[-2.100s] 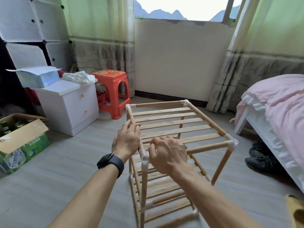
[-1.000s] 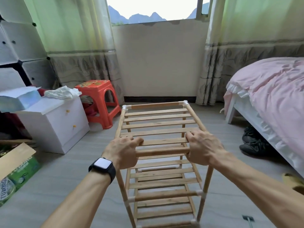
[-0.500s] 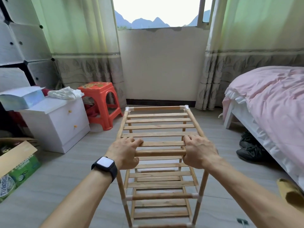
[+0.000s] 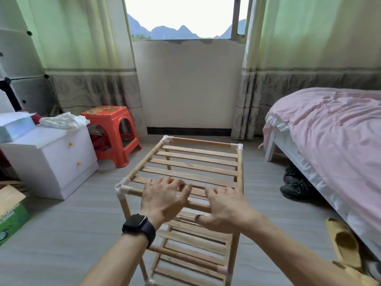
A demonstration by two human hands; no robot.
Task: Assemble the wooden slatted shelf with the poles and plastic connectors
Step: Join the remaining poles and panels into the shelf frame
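One bed (image 4: 329, 141), pink cover, fills R side of room. Mid-floor (image 4: 72, 223), far edge toward window wall, stands the wooden shelf (image 4: 195, 165): upright, top tier slatted, lower tiers showing beneath. By L wall is a white cabinet (image 4: 61, 162), both drawers closed, contents unseen. On its top are an open pale box (image 4: 14, 125), inside not visible, & a crumpled white bag (image 4: 61, 120). At floor's L edge is a cardboard box (image 4: 10, 215), flap up, contents hidden.

L hand (image 4: 162, 201) & R hand (image 4: 226, 209) sit over shelf's near edge, fingers spread & loosely bent above front pole (image 4: 198, 205) & nearest slats. Nothing pinched; can't tell if palms touch wood. White connector (image 4: 121, 189) caps near-L corner; near-R corner hidden behind R hand.

Prob. step: seating top tier. To do it well, shift palms out to corners & push straight down over legs, both sides evenly, not on thin slats mid-span. Then check each pole sits fully in its connector, no gap.
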